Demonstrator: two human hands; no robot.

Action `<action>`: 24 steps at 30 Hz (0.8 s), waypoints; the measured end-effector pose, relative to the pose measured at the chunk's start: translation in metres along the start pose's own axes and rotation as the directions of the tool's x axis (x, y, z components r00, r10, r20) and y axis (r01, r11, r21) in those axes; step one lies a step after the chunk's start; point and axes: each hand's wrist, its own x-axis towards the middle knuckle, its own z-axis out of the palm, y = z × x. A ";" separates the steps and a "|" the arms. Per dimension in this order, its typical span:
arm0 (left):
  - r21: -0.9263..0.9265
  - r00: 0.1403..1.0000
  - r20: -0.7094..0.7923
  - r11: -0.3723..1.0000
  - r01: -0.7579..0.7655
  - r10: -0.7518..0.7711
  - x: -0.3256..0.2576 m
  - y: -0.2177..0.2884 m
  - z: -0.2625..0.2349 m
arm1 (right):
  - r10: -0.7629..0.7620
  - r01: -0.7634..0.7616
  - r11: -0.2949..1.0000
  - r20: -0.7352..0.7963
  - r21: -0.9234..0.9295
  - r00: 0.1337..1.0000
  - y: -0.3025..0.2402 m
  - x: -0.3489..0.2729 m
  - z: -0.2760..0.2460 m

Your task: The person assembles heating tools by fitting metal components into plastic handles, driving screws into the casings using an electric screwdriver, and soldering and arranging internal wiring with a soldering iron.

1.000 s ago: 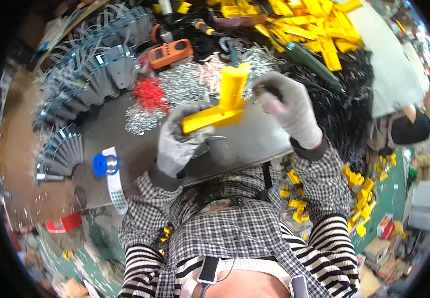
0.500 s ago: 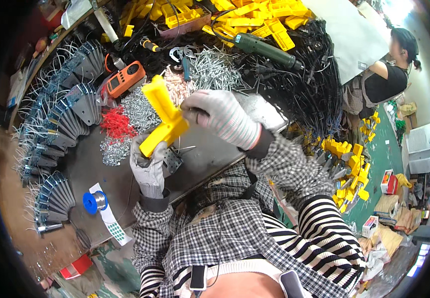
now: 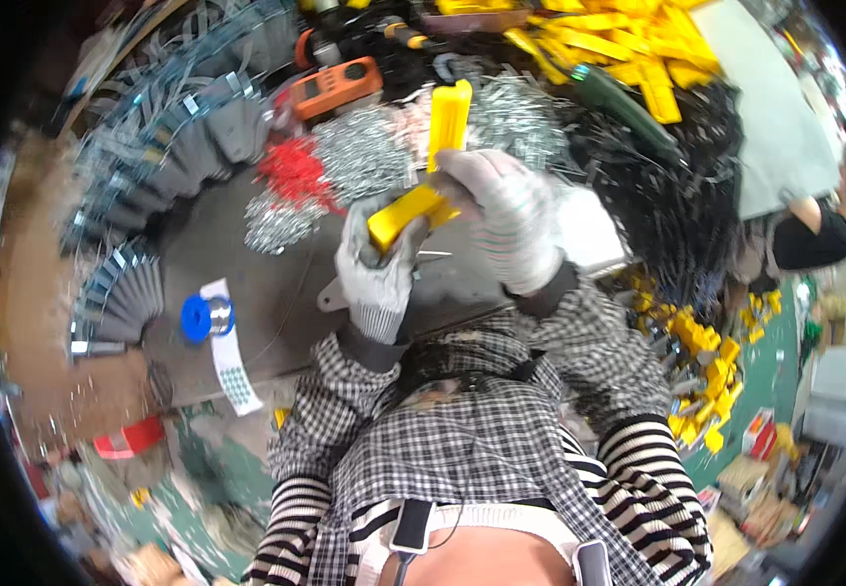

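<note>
- The lower end of an L-shaped yellow plastic part (image 3: 421,200) is clasped in the gloved left hand (image 3: 381,262), seemingly to steady it.
- The bend is wrapped by the gloved right hand (image 3: 506,217), both grips shut on the part, which is held above the grey counter (image 3: 247,264).
- Its upright arm projects beyond both grips.
- Farther off, silver metal clips (image 3: 364,146), a red cluster (image 3: 296,168) and an orange meter (image 3: 340,86) are seen.
</note>
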 end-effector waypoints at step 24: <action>-0.166 0.870 0.493 0.982 0.086 0.007 0.049 -0.006 -0.060 | -0.487 0.750 0.622 0.639 -0.225 0.596 0.003 0.047 -0.031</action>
